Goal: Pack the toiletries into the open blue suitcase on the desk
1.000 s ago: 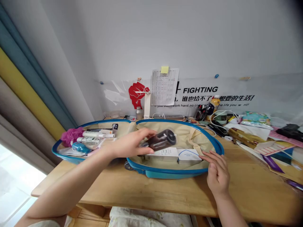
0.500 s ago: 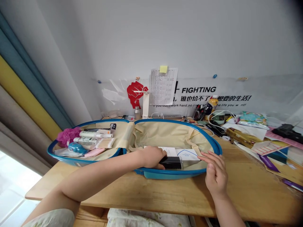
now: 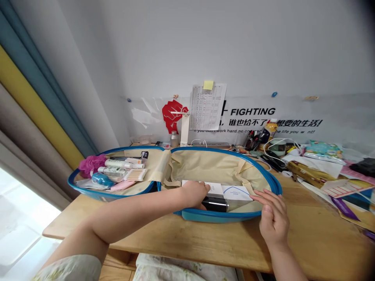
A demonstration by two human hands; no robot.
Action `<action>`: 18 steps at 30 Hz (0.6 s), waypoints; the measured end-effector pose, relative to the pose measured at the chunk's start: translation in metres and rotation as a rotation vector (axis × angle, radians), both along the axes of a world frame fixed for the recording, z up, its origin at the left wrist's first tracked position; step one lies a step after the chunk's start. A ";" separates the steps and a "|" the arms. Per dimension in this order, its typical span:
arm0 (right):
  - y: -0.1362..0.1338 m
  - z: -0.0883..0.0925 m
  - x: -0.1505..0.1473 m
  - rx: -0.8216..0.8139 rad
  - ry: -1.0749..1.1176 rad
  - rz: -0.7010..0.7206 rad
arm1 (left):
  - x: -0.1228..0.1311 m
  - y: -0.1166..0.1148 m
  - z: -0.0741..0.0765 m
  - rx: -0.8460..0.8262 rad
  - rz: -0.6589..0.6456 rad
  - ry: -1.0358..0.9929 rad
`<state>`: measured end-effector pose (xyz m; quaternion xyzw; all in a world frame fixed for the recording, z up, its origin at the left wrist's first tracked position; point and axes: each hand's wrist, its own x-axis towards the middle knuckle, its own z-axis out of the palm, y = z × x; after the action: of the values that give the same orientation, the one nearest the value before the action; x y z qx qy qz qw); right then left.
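Note:
An open blue suitcase (image 3: pixel 222 217) with a beige lining lies across the wooden table. My left hand (image 3: pixel 195 194) reaches into its right half, fingers curled round the left end of a glossy black box-like item (image 3: pixel 216 203). Just behind that item lie a white box (image 3: pixel 215 188) and another white box with a blue curved line (image 3: pixel 236 192). My right hand (image 3: pixel 274 214) is at the right rim, fingers stretched out, their tips by the corner of the blue-lined box; whether they touch it is unclear.
The suitcase's left half holds a purple bath puff (image 3: pixel 91 165), white tubes, cotton swabs (image 3: pixel 136 174) and a blue item (image 3: pixel 102 179). A drink bottle (image 3: pixel 270 130), cables, papers and pens clutter the table's right side. A white lamp stand (image 3: pixel 185 130) stands behind the suitcase.
The whole view has shifted slightly, so everything appears a little further right. My left hand stays at the black item and my right hand at the rim.

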<state>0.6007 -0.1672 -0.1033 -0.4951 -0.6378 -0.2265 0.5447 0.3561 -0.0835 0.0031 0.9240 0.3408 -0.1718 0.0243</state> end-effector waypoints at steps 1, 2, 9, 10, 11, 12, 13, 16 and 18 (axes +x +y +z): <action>0.000 0.000 0.000 0.003 0.000 -0.001 | 0.000 0.001 -0.001 0.001 0.011 0.004; 0.000 0.000 0.000 0.006 -0.001 -0.001 | 0.000 0.001 -0.002 0.002 0.021 0.009; 0.001 0.002 -0.002 0.009 -0.005 -0.006 | -0.009 0.005 0.005 0.024 0.045 -0.002; 0.001 0.002 -0.002 0.009 -0.004 -0.011 | -0.015 0.008 0.009 0.040 0.053 -0.022; 0.001 0.002 -0.002 0.008 -0.001 -0.014 | -0.023 0.014 0.014 0.065 0.074 -0.046; 0.001 0.002 -0.002 0.009 0.004 -0.015 | -0.034 0.021 0.020 0.099 0.109 -0.068; 0.001 0.002 -0.002 0.007 0.010 -0.016 | -0.048 0.030 0.025 0.142 0.159 -0.086; 0.001 0.001 -0.001 -0.009 0.028 -0.020 | -0.104 0.062 0.042 0.275 0.367 -0.085; 0.001 0.000 0.000 -0.010 0.025 -0.015 | -0.150 0.081 0.050 0.340 0.501 -0.061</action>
<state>0.6007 -0.1657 -0.1032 -0.5056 -0.6282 -0.2211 0.5485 0.2059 -0.0023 0.0526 0.8066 0.5813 -0.0730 -0.0788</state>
